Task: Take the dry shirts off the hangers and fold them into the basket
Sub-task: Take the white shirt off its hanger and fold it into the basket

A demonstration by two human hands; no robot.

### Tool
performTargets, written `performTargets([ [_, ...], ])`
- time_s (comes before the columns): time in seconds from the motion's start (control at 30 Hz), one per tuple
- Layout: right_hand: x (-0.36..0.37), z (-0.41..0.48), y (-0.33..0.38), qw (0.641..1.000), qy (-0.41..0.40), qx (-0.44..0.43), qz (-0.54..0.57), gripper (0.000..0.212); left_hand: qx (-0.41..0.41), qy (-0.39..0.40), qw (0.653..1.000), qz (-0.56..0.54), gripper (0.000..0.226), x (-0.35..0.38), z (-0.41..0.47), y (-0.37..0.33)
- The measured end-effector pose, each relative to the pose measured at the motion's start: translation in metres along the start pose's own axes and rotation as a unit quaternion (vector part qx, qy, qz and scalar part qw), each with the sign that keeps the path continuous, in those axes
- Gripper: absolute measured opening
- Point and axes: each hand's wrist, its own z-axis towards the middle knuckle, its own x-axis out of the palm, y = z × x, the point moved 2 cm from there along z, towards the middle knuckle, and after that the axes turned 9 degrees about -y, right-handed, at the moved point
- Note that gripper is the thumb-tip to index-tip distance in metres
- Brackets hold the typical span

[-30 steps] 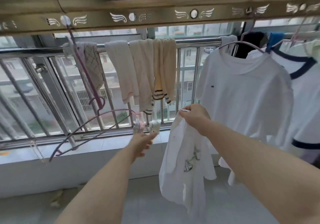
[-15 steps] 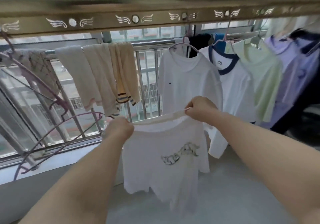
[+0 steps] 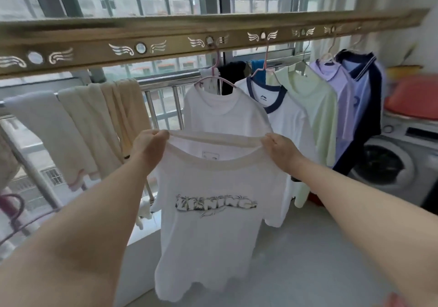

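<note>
A person is standing on a balcony w/ both arms stretched out in front, holding up a white printed T-shirt (image 3: 213,226) by its shoulders. The left hand (image 3: 149,146) is pinching the shirt's left shoulder beside the collar, fingers curled tight around the fabric. The right hand (image 3: 280,151) is doing the same at the other shoulder, fingers closed on the cloth. The shirt is hanging free between the hands, front facing the person, w/ a dark patterned word printed across the chest and the neck label showing inside the collar. It is off any hanger and not touching the floor.

Just behind it, more shirts are hanging on a drying rail (image 3: 166,46) w/ wing-shaped cut-outs: a plain white shirt (image 3: 225,114) on a pink hanger (image 3: 214,79), then a white shirt w/ navy collar trim (image 3: 284,117), a pale green shirt (image 3: 317,107), a lilac shirt (image 3: 341,93) and a blue and navy shirt (image 3: 365,88), each overlapping the next.

To the left, cream towels (image 3: 78,126) are draped over a metal railing (image 3: 163,86) in front of the window bars. An empty purple hanger (image 3: 14,214) is showing at the far left edge, blurred. At right, a washing machine (image 3: 398,164) is standing w/ a red tub (image 3: 414,98) on top. No basket can be made out.
</note>
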Motion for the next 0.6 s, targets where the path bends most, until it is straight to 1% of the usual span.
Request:
performTargets([
  [0.03, -0.005, 0.000, 0.000, 0.999, 0.017, 0.025, 0.020, 0.036, 0.010, 0.008, 1.000, -0.010, 0.026, 0.004, 0.006, -0.003],
  [0.1, -0.016, -0.001, 0.002, 0.998, 0.041, 0.034, 0.029, 0.042, 0.018, 0.011, 0.999, -0.025, 0.028, 0.010, 0.019, -0.004],
  [0.13, -0.022, 0.000, 0.000, 0.997, 0.052, 0.043, 0.033, 0.039, 0.019, 0.023, 0.999, -0.038, 0.028, 0.015, 0.024, -0.007],
  [0.2, -0.032, -0.001, -0.002, 0.992, 0.096, 0.078, 0.023, 0.024, 0.026, 0.062, 0.995, -0.070, 0.026, 0.028, 0.032, -0.012],
  [0.27, -0.043, -0.005, -0.013, 0.984, 0.140, 0.105, -0.036, 0.018, 0.037, 0.109, 0.992, -0.059, 0.028, 0.041, 0.033, -0.016],
  [0.3, -0.051, -0.009, -0.021, 0.982, 0.129, 0.122, -0.058, 0.018, 0.050, 0.143, 0.987, -0.045, 0.034, 0.050, 0.033, -0.018],
  [0.37, -0.065, -0.018, -0.037, 0.985, 0.073, 0.143, -0.068, 0.020, 0.068, 0.223, 0.972, -0.010, 0.045, 0.063, 0.031, -0.023],
  [0.43, -0.076, -0.029, -0.053, 0.984, 0.009, 0.180, -0.007, 0.022, 0.070, 0.318, 0.945, 0.015, 0.055, 0.076, 0.028, -0.028],
  [0.47, -0.080, -0.035, -0.057, 0.980, -0.025, 0.196, 0.031, 0.023, 0.070, 0.366, 0.928, 0.023, 0.056, 0.081, 0.026, -0.031],
  [0.53, -0.085, -0.046, -0.057, 0.972, -0.085, 0.205, 0.073, 0.020, 0.078, 0.433, 0.898, 0.023, 0.049, 0.091, 0.024, -0.037],
  [0.6, -0.094, -0.055, -0.055, 0.966, -0.138, 0.201, 0.081, 0.024, 0.102, 0.453, 0.886, 0.009, 0.030, 0.103, 0.024, -0.043],
])
